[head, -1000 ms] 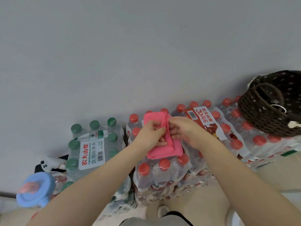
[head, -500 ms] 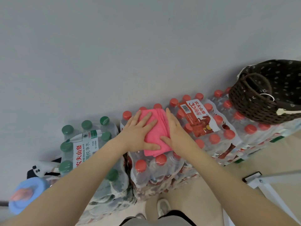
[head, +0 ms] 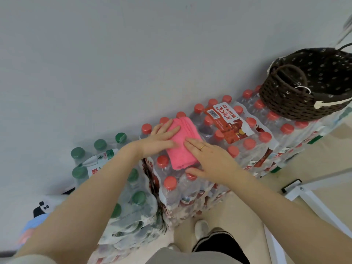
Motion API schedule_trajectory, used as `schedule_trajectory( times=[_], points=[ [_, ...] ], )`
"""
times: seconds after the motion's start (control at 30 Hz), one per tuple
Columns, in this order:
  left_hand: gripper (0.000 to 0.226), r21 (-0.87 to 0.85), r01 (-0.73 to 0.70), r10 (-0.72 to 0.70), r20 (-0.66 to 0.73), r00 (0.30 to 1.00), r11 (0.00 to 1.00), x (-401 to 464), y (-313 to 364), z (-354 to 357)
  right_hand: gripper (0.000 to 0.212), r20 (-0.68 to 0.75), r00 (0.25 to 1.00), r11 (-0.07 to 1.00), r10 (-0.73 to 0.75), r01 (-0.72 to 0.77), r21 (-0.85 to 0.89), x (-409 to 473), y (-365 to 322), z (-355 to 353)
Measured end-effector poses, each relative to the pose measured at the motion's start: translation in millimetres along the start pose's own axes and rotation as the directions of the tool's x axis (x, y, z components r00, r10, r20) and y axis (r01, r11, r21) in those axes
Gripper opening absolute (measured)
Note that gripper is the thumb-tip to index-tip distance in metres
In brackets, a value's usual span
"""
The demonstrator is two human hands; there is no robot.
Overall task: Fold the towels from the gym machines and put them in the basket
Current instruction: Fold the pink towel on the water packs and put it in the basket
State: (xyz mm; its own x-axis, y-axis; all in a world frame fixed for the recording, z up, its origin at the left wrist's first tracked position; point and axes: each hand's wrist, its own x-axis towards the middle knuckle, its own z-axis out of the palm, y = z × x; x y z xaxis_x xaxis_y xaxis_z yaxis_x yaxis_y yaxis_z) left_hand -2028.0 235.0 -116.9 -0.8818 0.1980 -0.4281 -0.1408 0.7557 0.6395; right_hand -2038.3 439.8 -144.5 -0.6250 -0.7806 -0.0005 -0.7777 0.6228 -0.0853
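Lying folded on the red-capped bottle packs [head: 236,149], the pink towel [head: 182,147] is pressed flat by the left hand [head: 162,138] and right hand [head: 211,159], fingers straight, probably to set creases; the basket [head: 297,103] is well apart.

Pink towel [head: 182,147], folded into a thick oblong, lies flat on top of a shrink-wrapped pack of red-capped bottles [head: 192,180], its stacked layered edges showing at the far end by the wall. Dark brown woven basket [head: 297,100] with a dotted dark lining and a looped handle sits upright on another red-capped pack, off to the right, well apart from the towel.
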Motion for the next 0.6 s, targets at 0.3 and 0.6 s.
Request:
schedule_trajectory(
  times=[0.3,0.6],
  points=[
    [0.113,0.401,-0.128,0.148,-0.020,0.989,0.907,6.1,-6.3,-10.7,0.024,-0.153,0.958,0.842,0.244,-0.131,0.524,16.7,15.6,-30.4],
    [0.028,-0.578,-0.516,0.133,-0.576,0.807,0.632,35.7,116.6,-20.9,0.033,-0.018,0.847,0.067,0.532,-0.021,0.998,-9.5,119.7,-107.7]
  ],
)
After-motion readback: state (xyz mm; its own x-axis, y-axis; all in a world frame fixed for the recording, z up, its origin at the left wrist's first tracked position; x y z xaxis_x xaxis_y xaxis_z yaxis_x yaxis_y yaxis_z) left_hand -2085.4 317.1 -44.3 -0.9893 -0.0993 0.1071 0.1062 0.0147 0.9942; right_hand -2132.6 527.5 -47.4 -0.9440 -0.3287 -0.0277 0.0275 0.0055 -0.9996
